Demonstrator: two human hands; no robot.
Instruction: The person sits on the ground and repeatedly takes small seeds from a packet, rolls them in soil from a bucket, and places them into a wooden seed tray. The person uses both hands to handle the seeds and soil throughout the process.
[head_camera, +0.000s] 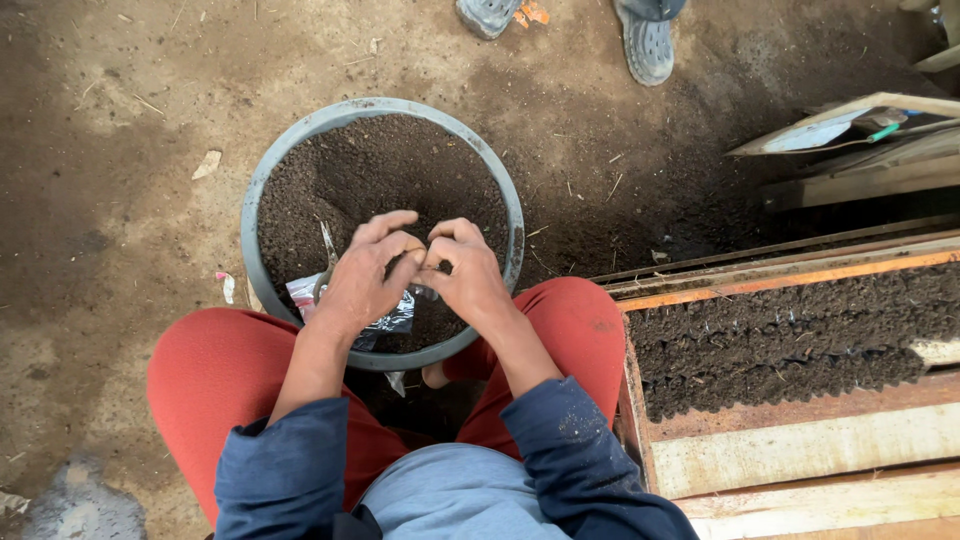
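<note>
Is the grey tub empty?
No, the tub is nearly full of dark soil, and both hands, left and right, meet over it.

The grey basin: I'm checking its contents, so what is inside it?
The grey basin holds dark soil, scissors and a clear plastic packet. Both hands cover the rest of these and the soil beneath.

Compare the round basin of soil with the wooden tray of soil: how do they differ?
The grey basin is round; the wooden tray is long and straight-edged. The basin's soil looks loose and uneven; the tray's lies flat in rows. Both hands work over the basin; none touches the tray. Both hold dark soil.
</note>
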